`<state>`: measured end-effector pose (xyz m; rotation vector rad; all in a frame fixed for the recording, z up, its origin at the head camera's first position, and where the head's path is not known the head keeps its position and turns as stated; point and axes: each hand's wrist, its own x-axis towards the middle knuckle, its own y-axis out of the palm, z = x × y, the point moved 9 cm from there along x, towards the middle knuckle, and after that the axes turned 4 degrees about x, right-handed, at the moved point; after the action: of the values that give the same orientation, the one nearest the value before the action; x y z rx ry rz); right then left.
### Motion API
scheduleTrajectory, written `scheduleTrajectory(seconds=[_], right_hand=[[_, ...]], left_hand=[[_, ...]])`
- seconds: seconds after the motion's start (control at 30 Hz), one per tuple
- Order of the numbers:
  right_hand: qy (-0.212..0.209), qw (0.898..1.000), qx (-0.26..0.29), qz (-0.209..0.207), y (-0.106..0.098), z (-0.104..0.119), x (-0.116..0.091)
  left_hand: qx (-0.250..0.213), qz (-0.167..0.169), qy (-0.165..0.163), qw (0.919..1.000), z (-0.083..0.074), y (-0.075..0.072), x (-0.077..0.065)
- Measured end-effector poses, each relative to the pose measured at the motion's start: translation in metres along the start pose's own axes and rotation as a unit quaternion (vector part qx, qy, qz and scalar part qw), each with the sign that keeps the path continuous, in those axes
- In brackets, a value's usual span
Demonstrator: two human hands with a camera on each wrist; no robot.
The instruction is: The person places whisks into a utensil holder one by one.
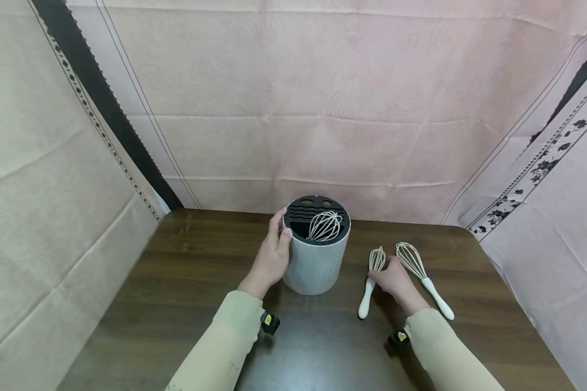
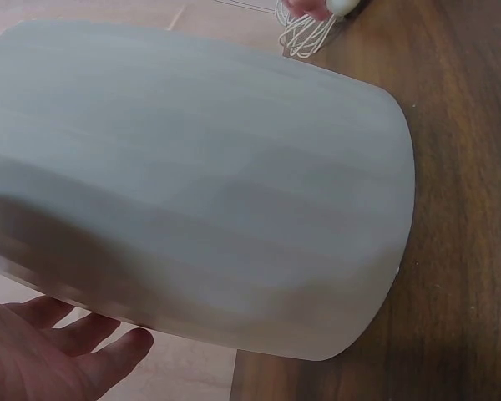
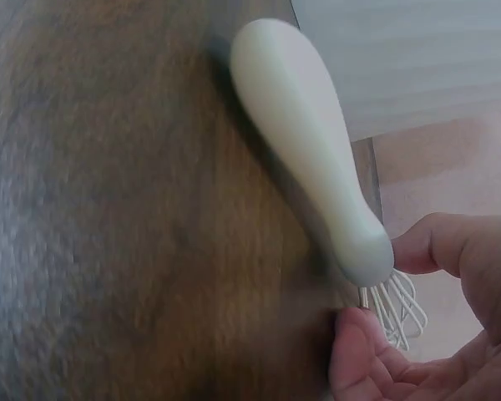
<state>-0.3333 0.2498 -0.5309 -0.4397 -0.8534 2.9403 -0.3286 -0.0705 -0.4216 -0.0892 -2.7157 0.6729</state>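
Observation:
A white cylindrical utensil holder (image 1: 312, 267) with a black slotted top stands upright on the table. My left hand (image 1: 272, 254) rests against its upper left side, fingers and thumb fairly straight; in the left wrist view the fingers (image 2: 75, 334) lie along the wall. One whisk (image 1: 325, 226) sits in the holder's large opening, its wire loops up and its handle hidden. My right hand (image 1: 395, 278) pinches a smaller whisk (image 3: 296, 125) where the white handle meets the wires. That whisk lies on the table, handle toward me. Right of this hand lies a larger whisk (image 1: 437, 297).
The brown wooden table (image 1: 186, 304) has rounded far corners. Pale cloth (image 1: 323, 108) hangs behind it and along both sides. Small black devices with yellow marks, such as the one on the left wrist (image 1: 269, 322), are worn on both wrists.

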Motion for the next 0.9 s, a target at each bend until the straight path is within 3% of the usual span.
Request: scheduleTrajectory(seconds=[0.3, 0.6, 0.9], right_hand=[[-0.015, 1.000, 0.023, -0.002, -0.003, 0.001, -0.003], [-0.072, 0.996, 0.047, -0.010, -0.016, 0.019, -0.006], [-0.161, 0.975, 0.142, -0.058, -0.040, 0.064, -0.023]], left_hand=[[0.000, 0.000, -0.003, 1.0000, 0.000, -0.001, 0.001], [0.001, 0.001, 0.002, 1.0000, 0.000, 0.000, 0.000], [-0.007, 0.004, 0.004, 1.0000, 0.000, 0.001, 0.000]])
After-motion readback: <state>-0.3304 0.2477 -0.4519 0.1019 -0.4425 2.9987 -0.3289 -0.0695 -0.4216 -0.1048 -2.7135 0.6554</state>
